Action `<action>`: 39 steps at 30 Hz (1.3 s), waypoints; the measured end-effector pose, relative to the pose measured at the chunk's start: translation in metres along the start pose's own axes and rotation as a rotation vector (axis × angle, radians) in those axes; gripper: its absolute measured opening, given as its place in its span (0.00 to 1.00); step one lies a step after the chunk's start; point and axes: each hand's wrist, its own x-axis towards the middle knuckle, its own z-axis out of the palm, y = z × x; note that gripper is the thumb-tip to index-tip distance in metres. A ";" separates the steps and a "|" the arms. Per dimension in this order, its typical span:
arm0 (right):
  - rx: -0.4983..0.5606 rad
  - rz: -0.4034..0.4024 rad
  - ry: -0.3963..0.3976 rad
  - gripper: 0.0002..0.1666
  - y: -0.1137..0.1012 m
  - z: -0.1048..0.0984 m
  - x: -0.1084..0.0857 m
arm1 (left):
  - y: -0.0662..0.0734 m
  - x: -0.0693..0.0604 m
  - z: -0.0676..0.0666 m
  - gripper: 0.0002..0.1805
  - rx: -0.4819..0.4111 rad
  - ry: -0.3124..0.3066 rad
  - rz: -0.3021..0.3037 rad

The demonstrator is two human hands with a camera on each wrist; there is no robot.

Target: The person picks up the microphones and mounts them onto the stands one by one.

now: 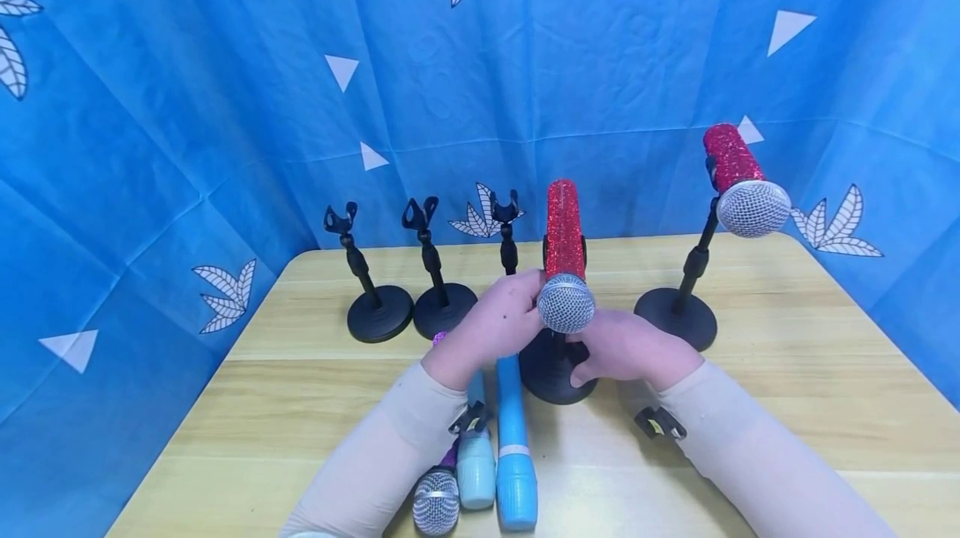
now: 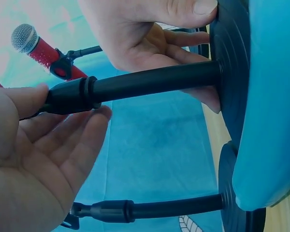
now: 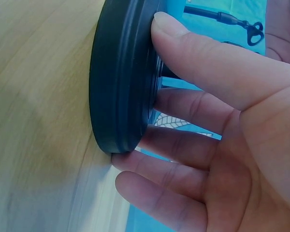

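Note:
A red glittery microphone (image 1: 564, 230) with a silver mesh head lies in the clip of a black desk stand, its head towards me. My left hand (image 1: 495, 326) holds this microphone stand (image 2: 154, 83) high on its pole, thumb and fingers around the collar below the clip. Down at the round base (image 3: 121, 82), my right hand (image 1: 633, 346) grips the rim, with the thumb on top and fingertips against the side and lower edge. The base appears to rest on the wooden table. In the head view, the microphone's head hides part of the pole.
A second red microphone (image 1: 735, 159) sits in a stand at right. Three black stands with bare clips, including the leftmost stand (image 1: 378, 313), line the back left. A blue microphone (image 1: 513, 438), a pale blue microphone (image 1: 476, 471) and a purple microphone (image 1: 437, 500) lie near my left forearm.

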 end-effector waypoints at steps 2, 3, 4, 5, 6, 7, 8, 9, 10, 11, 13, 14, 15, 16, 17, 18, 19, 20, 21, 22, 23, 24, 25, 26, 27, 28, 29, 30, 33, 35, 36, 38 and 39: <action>0.010 0.008 -0.001 0.30 0.000 0.000 0.000 | 0.000 0.000 0.000 0.11 -0.015 -0.023 -0.001; 0.012 0.009 -0.002 0.30 0.000 0.000 -0.001 | 0.000 0.000 0.000 0.11 -0.017 -0.029 -0.001; 0.010 0.008 -0.001 0.30 0.000 0.000 -0.001 | -0.001 0.000 0.000 0.12 -0.018 -0.034 -0.002; 0.007 0.007 0.000 0.29 0.000 0.001 -0.001 | -0.001 0.000 0.000 0.12 -0.015 -0.032 -0.003; 0.005 0.005 0.001 0.29 0.000 0.001 -0.001 | -0.001 0.001 0.000 0.12 -0.006 -0.028 -0.001; 0.007 0.005 0.002 0.29 0.000 0.001 -0.001 | 0.000 0.001 0.001 0.13 0.002 -0.023 -0.003; 0.009 0.006 0.002 0.29 0.000 0.001 -0.001 | 0.000 0.001 0.001 0.13 0.012 -0.016 -0.002; 0.013 0.007 0.001 0.29 0.001 0.001 -0.001 | 0.000 0.002 0.002 0.14 0.020 -0.010 -0.004; 0.017 0.010 0.001 0.29 0.001 0.001 -0.001 | 0.000 0.002 0.002 0.15 0.027 -0.006 -0.007; 0.022 0.011 0.001 0.29 0.001 0.001 -0.001 | 0.000 0.002 0.003 0.16 0.032 -0.002 -0.009; 0.030 0.014 -0.001 0.30 0.001 0.001 -0.001 | 0.000 0.002 0.002 0.18 0.025 -0.009 -0.015; 0.029 0.013 -0.001 0.30 0.001 0.001 -0.001 | 0.000 0.002 0.001 0.19 0.019 -0.019 -0.015; 0.028 0.012 -0.001 0.30 0.001 0.001 -0.001 | 0.000 0.001 0.000 0.19 0.011 -0.034 -0.013; 0.024 0.011 -0.001 0.30 0.001 0.001 -0.001 | 0.000 0.000 -0.001 0.19 0.006 -0.049 -0.009; 0.022 0.010 -0.002 0.30 0.001 0.001 -0.001 | 0.001 0.000 -0.002 0.18 -0.001 -0.062 -0.006; 0.020 0.008 -0.003 0.30 0.001 0.001 -0.001 | 0.001 -0.001 -0.003 0.18 -0.006 -0.075 -0.005; 0.019 0.012 -0.004 0.30 0.001 0.001 -0.001 | 0.001 -0.001 -0.004 0.18 -0.005 -0.084 0.000; 0.023 0.014 -0.005 0.31 0.001 0.001 -0.001 | 0.001 -0.001 -0.004 0.18 -0.005 -0.088 0.001; 0.025 0.019 -0.006 0.31 0.001 0.001 -0.001 | 0.001 -0.001 -0.003 0.18 -0.004 -0.083 -0.002; 0.029 0.021 -0.007 0.32 0.001 0.001 -0.001 | 0.002 -0.001 -0.002 0.19 0.001 -0.073 -0.010; 0.034 0.025 -0.009 0.32 0.001 0.001 -0.001 | 0.002 0.000 -0.001 0.20 0.007 -0.058 -0.023; 0.040 0.030 -0.011 0.32 0.001 0.001 -0.001 | 0.003 0.001 0.001 0.21 0.018 -0.044 -0.035; 0.045 0.038 -0.014 0.32 0.001 0.001 -0.001 | 0.004 0.001 0.002 0.23 0.031 -0.029 -0.046; 0.048 0.033 -0.014 0.32 0.001 0.001 -0.002 | 0.005 0.002 0.004 0.24 0.038 -0.015 -0.059; 0.051 0.036 -0.016 0.32 0.001 0.001 -0.002 | 0.006 0.002 0.005 0.25 0.046 -0.006 -0.071; 0.055 0.038 -0.018 0.32 0.001 0.001 -0.001 | 0.007 0.002 0.005 0.26 0.051 -0.002 -0.078; 0.054 0.042 -0.020 0.32 0.002 0.001 -0.001 | 0.007 0.002 0.005 0.26 0.050 -0.003 -0.078; 0.054 0.044 -0.022 0.32 0.002 0.001 -0.001 | 0.007 0.002 0.004 0.25 0.048 -0.011 -0.070; 0.042 0.040 -0.020 0.32 0.002 0.001 0.000 | 0.005 0.000 -0.001 0.22 0.017 -0.050 -0.035; 0.020 0.024 -0.015 0.31 0.002 0.001 0.000 | 0.004 -0.001 -0.005 0.19 0.008 -0.075 -0.008; 0.010 0.014 -0.011 0.30 0.003 0.000 0.000 | 0.003 -0.002 -0.006 0.18 0.012 -0.085 0.001; -0.006 -0.005 -0.006 0.28 0.003 0.000 0.001 | 0.002 -0.002 -0.009 0.16 0.025 -0.087 0.009; -0.013 -0.013 -0.004 0.27 0.003 0.000 0.001 | 0.002 -0.003 -0.009 0.15 0.037 -0.080 0.009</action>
